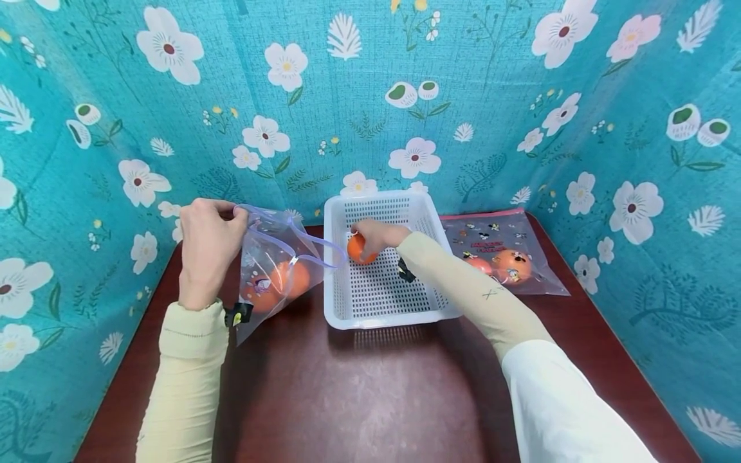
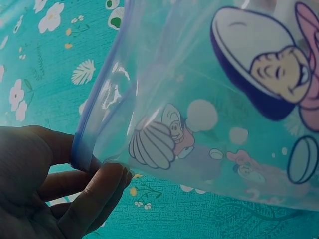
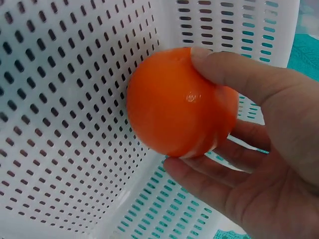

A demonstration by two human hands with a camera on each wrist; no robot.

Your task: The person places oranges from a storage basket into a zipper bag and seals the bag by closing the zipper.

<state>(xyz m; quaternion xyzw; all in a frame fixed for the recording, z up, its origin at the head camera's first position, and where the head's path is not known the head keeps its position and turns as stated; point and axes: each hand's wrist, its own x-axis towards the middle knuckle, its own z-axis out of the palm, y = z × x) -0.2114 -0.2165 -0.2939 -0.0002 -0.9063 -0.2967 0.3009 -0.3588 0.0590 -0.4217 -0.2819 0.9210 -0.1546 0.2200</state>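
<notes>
My right hand point(image 1: 377, 236) reaches into a white perforated plastic basket point(image 1: 399, 316) and grips an orange point(image 3: 174, 102), thumb on one side and fingers on the other. In the right wrist view the orange is close to the basket's slotted surface. At the left, my left hand point(image 1: 211, 241) pinches the purple-edged rim of a clear zip bag point(image 2: 199, 149) at its corner. The bag's mouth gapes toward the basket, and oranges point(image 1: 291, 278) lie inside it. Cartoon figures are printed on the bag in the left wrist view.
Right of the basket lies another clear printed bag point(image 1: 463, 239) with a red top edge, holding oranges point(image 1: 512, 265). Everything stands on a dark reddish-brown table point(image 1: 370, 399). A teal flowered cloth point(image 1: 359, 96) rises behind and along both sides.
</notes>
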